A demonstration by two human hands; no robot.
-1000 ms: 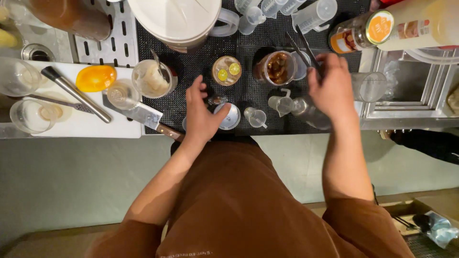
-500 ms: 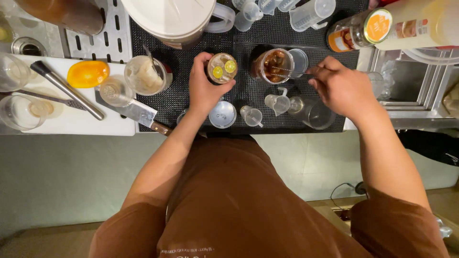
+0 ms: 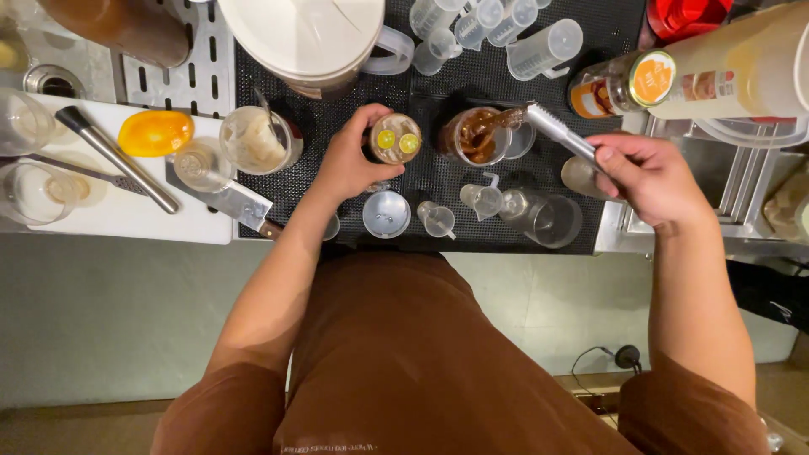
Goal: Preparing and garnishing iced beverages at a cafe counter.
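My left hand [image 3: 350, 164] is wrapped around a glass of drink [image 3: 396, 139] topped with two small yellow-green citrus slices, standing on the black bar mat [image 3: 438, 80]. My right hand [image 3: 649, 177] grips metal tongs [image 3: 552, 126] whose tips reach into a cup of brown contents [image 3: 474, 135] just right of the glass. Both arms wear brown sleeves.
A white cutting board [image 3: 126, 211] at left bears an orange half [image 3: 154, 132], a muddler [image 3: 114, 156], a knife [image 3: 227, 198] and glasses. Small clear measuring cups [image 3: 484, 200] and a lid [image 3: 386, 213] lie at the mat's front. Bottles [image 3: 624, 84] stand at right, a large white container [image 3: 308, 38] behind.
My left hand rose from the mat's front edge and took hold of the citrus-topped glass. My right hand brought the tongs' tips into the brown cup.
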